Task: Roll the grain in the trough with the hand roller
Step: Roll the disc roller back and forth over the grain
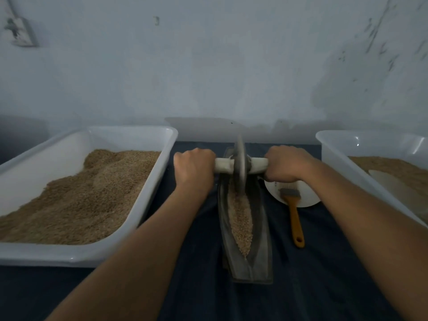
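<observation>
Up at the far end of the trough [246,228] is where I've got the roller [240,164] sitting, disc on edge and down in the groove, handle running crossways. My left hand [194,167] is wrapped tight around the left end of the handle, fingers curled right over it, and my right hand [286,163] has the right end in the same full fist, so both are closed firmly on the roller with nothing else in them. Grain [240,224] lies in a long narrow strip down the middle of the trough, from just under the disc toward the near tip, where it thins to a point. The trough itself is a dark boat-shaped thing lying lengthwise away from me on a dark blue cloth [324,274]. Just right of it there's a brush [294,214] with an orange handle, its bristle end resting on a white plate [308,198] that pokes out from under my right wrist. On the left sits a big white tub [159,188] heaped with more grain, and a second white tub [333,158] on the right edge holds some too, lower down. A pale, scuffed wall [208,66] is behind everything. Can't tell if the disc is actually touching grain, it's a bit blurry there.
</observation>
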`<act>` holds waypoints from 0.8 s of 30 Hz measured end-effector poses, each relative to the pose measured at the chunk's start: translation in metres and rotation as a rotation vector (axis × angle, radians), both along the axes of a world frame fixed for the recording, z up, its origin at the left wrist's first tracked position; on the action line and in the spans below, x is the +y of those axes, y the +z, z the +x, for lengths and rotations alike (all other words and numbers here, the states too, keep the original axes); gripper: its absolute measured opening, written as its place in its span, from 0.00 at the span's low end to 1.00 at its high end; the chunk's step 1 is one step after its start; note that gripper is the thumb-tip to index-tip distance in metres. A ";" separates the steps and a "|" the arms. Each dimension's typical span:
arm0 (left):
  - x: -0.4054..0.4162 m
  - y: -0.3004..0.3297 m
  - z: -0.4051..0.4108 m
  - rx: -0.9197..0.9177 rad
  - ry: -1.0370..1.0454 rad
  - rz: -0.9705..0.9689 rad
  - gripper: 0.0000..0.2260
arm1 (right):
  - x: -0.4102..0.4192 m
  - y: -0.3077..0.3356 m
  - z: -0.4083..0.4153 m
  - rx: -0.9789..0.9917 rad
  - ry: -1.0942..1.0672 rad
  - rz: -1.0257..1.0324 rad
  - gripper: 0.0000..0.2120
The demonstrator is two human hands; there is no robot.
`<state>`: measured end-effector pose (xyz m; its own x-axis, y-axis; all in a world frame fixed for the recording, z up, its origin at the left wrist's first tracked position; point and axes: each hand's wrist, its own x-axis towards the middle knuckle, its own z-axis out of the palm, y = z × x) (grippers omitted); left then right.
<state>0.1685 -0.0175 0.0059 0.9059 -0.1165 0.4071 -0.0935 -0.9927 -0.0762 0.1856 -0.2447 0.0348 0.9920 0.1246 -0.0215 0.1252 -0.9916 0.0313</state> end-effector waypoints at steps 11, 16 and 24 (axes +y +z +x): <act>0.044 -0.047 -0.095 -0.367 -0.289 0.042 0.07 | 0.003 -0.050 -0.123 -0.737 0.186 -0.052 0.13; 0.028 -0.029 -0.063 -0.262 -0.208 0.013 0.11 | 0.005 -0.040 -0.095 -0.514 0.057 -0.118 0.09; 0.009 -0.008 -0.002 -0.145 -0.077 -0.010 0.06 | 0.008 -0.007 -0.021 -0.189 -0.015 -0.076 0.12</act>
<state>0.1660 -0.0089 -0.0025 0.8260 -0.1782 0.5348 -0.1578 -0.9839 -0.0841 0.1651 -0.2368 0.0274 0.9810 0.1147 0.1568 0.0950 -0.9872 0.1280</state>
